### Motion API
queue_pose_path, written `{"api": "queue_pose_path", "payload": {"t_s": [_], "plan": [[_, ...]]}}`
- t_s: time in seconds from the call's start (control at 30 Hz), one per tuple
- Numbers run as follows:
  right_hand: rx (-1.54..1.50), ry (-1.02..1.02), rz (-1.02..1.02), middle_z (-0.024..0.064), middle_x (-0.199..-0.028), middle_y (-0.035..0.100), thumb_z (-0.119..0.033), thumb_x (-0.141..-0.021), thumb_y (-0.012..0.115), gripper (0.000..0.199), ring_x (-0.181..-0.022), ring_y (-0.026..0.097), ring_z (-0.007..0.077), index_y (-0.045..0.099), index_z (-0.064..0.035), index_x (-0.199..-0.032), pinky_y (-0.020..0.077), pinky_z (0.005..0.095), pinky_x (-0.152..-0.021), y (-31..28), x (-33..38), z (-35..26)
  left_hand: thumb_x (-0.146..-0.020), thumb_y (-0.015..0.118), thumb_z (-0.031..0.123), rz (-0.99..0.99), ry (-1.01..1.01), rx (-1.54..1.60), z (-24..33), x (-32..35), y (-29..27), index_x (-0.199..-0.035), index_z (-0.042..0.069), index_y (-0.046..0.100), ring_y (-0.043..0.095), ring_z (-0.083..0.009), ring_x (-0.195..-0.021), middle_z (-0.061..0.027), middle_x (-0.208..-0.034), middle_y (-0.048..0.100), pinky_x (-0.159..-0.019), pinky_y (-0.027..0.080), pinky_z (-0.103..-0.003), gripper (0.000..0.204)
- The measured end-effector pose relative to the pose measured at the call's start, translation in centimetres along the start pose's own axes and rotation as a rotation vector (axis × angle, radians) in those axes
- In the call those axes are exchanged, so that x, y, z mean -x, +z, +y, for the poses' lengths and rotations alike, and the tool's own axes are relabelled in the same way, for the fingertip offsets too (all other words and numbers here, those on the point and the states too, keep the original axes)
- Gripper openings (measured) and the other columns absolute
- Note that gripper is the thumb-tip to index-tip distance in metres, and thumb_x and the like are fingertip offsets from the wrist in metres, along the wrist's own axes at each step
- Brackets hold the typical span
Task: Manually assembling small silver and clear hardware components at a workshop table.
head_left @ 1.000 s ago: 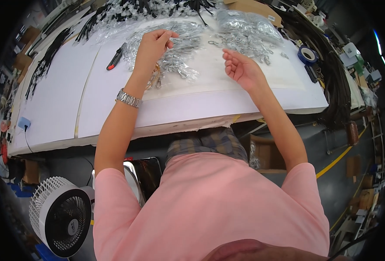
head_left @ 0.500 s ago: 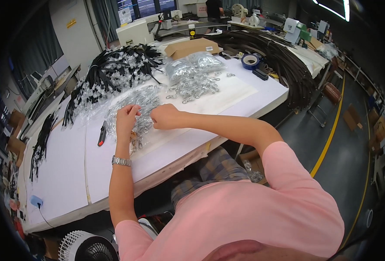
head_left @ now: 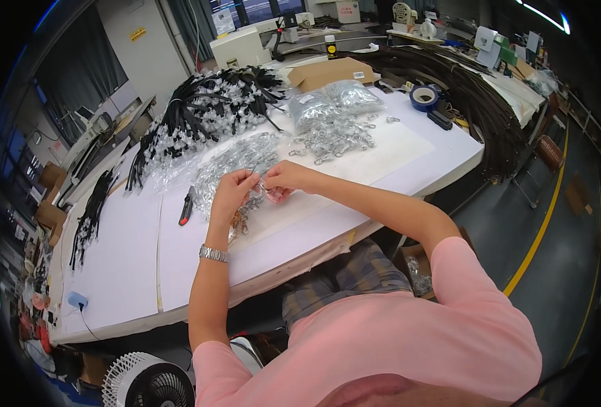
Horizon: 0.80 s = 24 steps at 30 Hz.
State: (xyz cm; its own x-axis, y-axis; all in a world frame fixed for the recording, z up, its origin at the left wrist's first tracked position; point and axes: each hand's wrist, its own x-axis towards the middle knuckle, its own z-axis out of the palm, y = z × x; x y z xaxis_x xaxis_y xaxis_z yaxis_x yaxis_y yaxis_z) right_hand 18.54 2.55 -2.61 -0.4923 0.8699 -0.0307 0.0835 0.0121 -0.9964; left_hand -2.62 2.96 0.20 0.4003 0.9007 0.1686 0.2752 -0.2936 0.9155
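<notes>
My left hand (head_left: pixel 234 190) and my right hand (head_left: pixel 285 178) meet over the white table (head_left: pixel 117 264), fingertips together on a small metal clasp part (head_left: pixel 262 187). A pile of shiny metal clasps in clear bags (head_left: pixel 236 163) lies just beyond my hands. A few loose clasps (head_left: pixel 240 220) hang below my left hand. A silver watch (head_left: pixel 213 254) is on my left wrist.
A red and black cutter (head_left: pixel 186 207) lies left of my hands. Bundles of black straps (head_left: pixel 205 112) sit at the back, more clasp bags (head_left: pixel 331 112) and a cardboard box (head_left: pixel 331 71) to the right, a blue tape roll (head_left: pixel 424 97), black cables (head_left: pixel 490 122), a white fan (head_left: pixel 147 383) below.
The view has swung to the right. My hands, apart on the clasp piles a second ago, have come together over a small part in front of me.
</notes>
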Motion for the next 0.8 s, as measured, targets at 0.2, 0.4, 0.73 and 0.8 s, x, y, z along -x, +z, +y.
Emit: {"api": "queue_pose_path", "payload": {"t_s": [0.2,0.4,0.73,0.8], "plan": [[-0.220,0.022,-0.019,0.0034,-0.077,0.067,-0.025,-0.098,0.065,0.021,-0.072,0.068,0.0145,0.065,-0.0076,-0.086,0.0580,0.0291,-0.069,0.3,-0.4,1.2,-0.096,0.071,0.021,0.055,-0.008,-0.098,-0.8,-0.2,-0.2,-0.085,0.002,0.071,0.041,-0.0023,-0.048,-0.0006,-0.066,0.066,-0.044,0.029,-0.022,0.022],[-0.174,-0.011,-0.123,0.0039,-0.079,0.067,-0.027,-0.095,0.073,0.024,-0.069,0.065,0.0129,0.065,-0.0072,-0.086,0.0541,0.0273,-0.064,-0.6,-1.6,1.4,-0.096,0.072,0.022,0.112,0.031,-0.139,-0.1,-0.5,0.2,-0.081,0.002,0.070,0.042,-0.0028,-0.050,0.0004,-0.063,0.063,-0.046,0.029,-0.023,0.025],[-0.208,0.048,-0.306,0.0054,-0.084,0.071,-0.024,-0.099,0.068,0.019,-0.072,0.066,0.0103,0.067,-0.0053,-0.096,0.0490,0.0237,-0.064,-0.6,-1.3,0.8,-0.097,0.068,0.030,0.105,0.017,-0.239,-0.6,0.6,-0.4,-0.066,0.000,0.061,0.040,-0.0093,-0.048,-0.0033,-0.052,0.051,-0.048,0.033,-0.032,0.044],[-0.247,0.053,-0.323,0.0075,-0.088,0.073,-0.024,-0.100,0.068,0.019,-0.075,0.068,0.0117,0.067,-0.0048,-0.098,0.0527,0.0247,-0.068,-1.6,-0.8,0.9,-0.095,0.069,0.026,0.159,0.164,-0.468,-0.3,0.5,0.7,-0.070,-0.003,0.060,0.041,-0.0186,-0.047,-0.0113,-0.053,0.049,-0.049,0.035,-0.037,0.040]]}}
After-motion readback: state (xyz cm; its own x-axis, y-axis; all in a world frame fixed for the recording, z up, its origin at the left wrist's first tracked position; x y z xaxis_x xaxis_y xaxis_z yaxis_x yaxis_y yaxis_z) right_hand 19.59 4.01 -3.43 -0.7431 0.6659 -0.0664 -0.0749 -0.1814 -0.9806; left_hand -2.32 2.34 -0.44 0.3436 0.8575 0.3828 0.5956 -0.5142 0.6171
